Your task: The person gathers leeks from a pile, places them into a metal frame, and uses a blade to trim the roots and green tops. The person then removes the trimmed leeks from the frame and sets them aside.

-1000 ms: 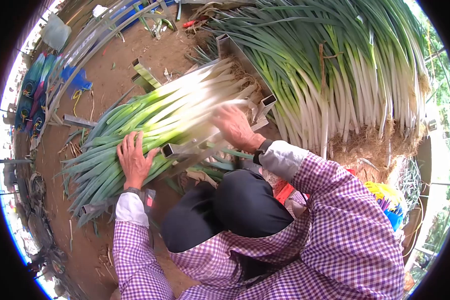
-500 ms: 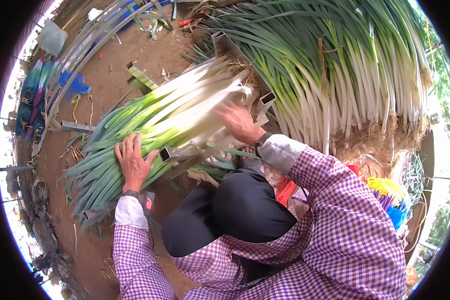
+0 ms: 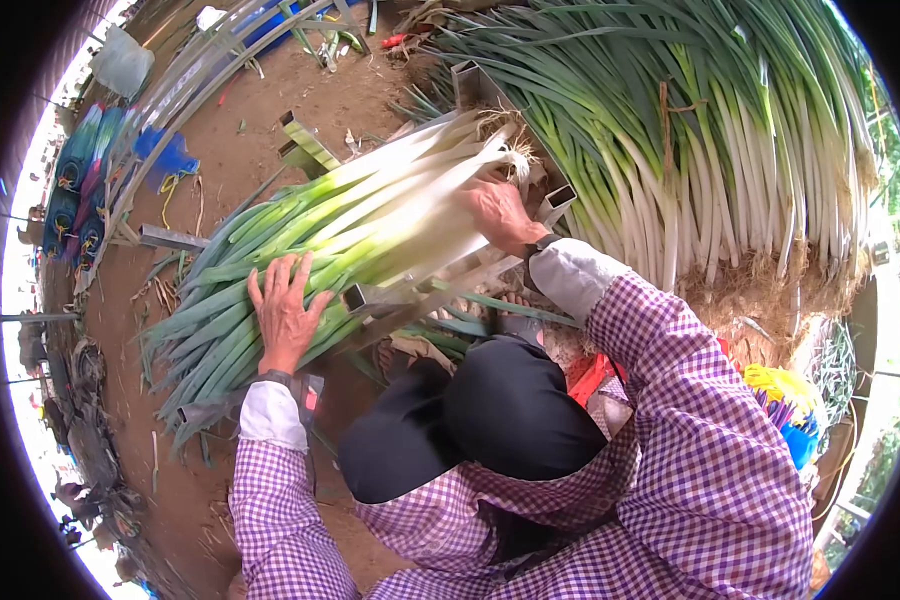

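A thick pile of green onions (image 3: 370, 200) lies slantwise on a metal frame (image 3: 360, 298), white root ends at upper right and leaves at lower left. My left hand (image 3: 287, 312) rests flat on the green leaves, fingers spread. At the root end, my right hand (image 3: 505, 212) has its fingers curled on the white stalks, partly hidden. The stalks beside it are blurred by motion. A metal end plate (image 3: 470, 85) stands upright beside the roots.
A large heap of green onions (image 3: 710, 190) lies to the right, roots toward me. A curved rack (image 3: 170, 110) and blue plastic (image 3: 165, 152) are at left on bare soil. Yellow ties (image 3: 775, 385) and a red item (image 3: 592, 378) lie near my right side. My knees (image 3: 520, 410) are below the frame.
The whole view has shifted slightly. My right hand has moved up toward the root ends, its fingers now more curled. My left hand still lies on the leaves.
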Available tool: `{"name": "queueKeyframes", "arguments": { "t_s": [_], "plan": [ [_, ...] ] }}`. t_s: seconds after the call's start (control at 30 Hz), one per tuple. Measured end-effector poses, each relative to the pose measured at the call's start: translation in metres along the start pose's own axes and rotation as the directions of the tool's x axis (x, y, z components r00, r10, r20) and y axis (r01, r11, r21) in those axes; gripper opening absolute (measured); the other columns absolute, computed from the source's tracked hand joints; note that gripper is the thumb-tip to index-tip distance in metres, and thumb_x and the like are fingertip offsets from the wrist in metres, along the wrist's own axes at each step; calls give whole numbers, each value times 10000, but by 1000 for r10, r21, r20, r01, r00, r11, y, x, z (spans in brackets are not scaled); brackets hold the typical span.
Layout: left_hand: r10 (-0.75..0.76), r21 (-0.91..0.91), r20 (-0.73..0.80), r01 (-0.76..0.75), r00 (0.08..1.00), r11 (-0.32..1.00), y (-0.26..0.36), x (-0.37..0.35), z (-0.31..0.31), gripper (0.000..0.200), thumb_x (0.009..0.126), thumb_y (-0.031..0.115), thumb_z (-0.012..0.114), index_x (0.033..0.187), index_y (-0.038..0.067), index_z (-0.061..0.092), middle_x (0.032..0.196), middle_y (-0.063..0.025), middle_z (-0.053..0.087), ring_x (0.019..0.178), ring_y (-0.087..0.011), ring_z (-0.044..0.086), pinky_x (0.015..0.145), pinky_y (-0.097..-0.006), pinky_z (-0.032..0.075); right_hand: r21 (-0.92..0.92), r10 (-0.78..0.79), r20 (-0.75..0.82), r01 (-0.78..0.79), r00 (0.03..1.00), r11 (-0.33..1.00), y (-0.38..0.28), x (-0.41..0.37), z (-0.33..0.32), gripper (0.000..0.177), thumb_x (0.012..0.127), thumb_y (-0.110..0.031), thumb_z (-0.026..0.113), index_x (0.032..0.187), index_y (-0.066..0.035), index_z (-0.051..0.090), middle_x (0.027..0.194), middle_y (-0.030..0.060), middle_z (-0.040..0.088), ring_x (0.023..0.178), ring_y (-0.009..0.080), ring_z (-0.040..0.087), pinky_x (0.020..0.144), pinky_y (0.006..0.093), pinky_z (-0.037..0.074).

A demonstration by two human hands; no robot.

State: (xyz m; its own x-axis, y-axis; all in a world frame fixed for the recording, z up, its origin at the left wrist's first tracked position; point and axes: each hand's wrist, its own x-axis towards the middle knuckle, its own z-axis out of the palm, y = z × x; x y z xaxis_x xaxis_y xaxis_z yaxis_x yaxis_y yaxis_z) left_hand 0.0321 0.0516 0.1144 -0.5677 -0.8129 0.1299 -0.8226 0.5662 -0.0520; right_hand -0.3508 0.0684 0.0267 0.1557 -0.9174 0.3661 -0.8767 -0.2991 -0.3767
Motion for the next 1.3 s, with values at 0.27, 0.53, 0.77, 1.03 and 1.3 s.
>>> {"name": "queueKeyframes", "arguments": {
  "t_s": [0.27, 0.53, 0.77, 1.03, 1.3],
  "plan": [
    [12, -5, -53, -12, 999, 1000, 1, -8, 9, 708, 832, 387, 788, 1462, 163, 558, 1441, -113, 539, 1373, -322, 455, 1204, -575, 235, 13, 77, -79, -76, 994, 997, -21, -17, 0, 251, 829, 10, 565, 1038, -40, 696, 1062, 156, 686, 1003, 345, 650, 857, 469, 519],
    [20, 0, -96, -20, 995, 1000, 2, -8, 12, 689, 834, 382, 786, 1443, 151, 565, 1418, -124, 545, 1353, -329, 463, 1190, -559, 268, -178, -130, -353, 69, 927, 982, -34, 27, -37, 266, 926, -253, 700, 1113, -65, 682, 1173, 139, 664, 1191, 329, 590, 1067, 467, 444],
    [-10, 41, -89, 14, 996, 999, 13, -13, 15, 632, 873, 437, 743, 1390, 112, 580, 1361, -128, 548, 1322, -332, 467, 1153, -545, 308, 202, 122, -29, -114, 992, 973, -9, -14, 4, 229, 915, -283, 719, 1016, -78, 732, 976, 146, 678, 956, 361, 648, 882, 464, 510],
    [-50, 118, -102, 62, 994, 991, 15, -8, 32, 592, 914, 427, 691, 1404, 119, 569, 1356, -101, 569, 1308, -325, 486, 1162, -513, 313, 439, 64, -5, -55, 998, 897, 4, -10, -1, 220, 949, -204, 660, 1069, -30, 721, 987, 218, 647, 961, 414, 637, 837, 478, 528],
    [-52, 161, -83, 65, 995, 985, 15, -8, 31, 562, 904, 301, 697, 1414, 117, 550, 1391, -109, 546, 1341, -339, 468, 1196, -525, 282, -28, -87, -165, 83, 982, 996, -10, 28, -32, 189, 846, -137, 591, 974, -53, 702, 959, 224, 651, 992, 393, 641, 969, 492, 484]
  ]
}}
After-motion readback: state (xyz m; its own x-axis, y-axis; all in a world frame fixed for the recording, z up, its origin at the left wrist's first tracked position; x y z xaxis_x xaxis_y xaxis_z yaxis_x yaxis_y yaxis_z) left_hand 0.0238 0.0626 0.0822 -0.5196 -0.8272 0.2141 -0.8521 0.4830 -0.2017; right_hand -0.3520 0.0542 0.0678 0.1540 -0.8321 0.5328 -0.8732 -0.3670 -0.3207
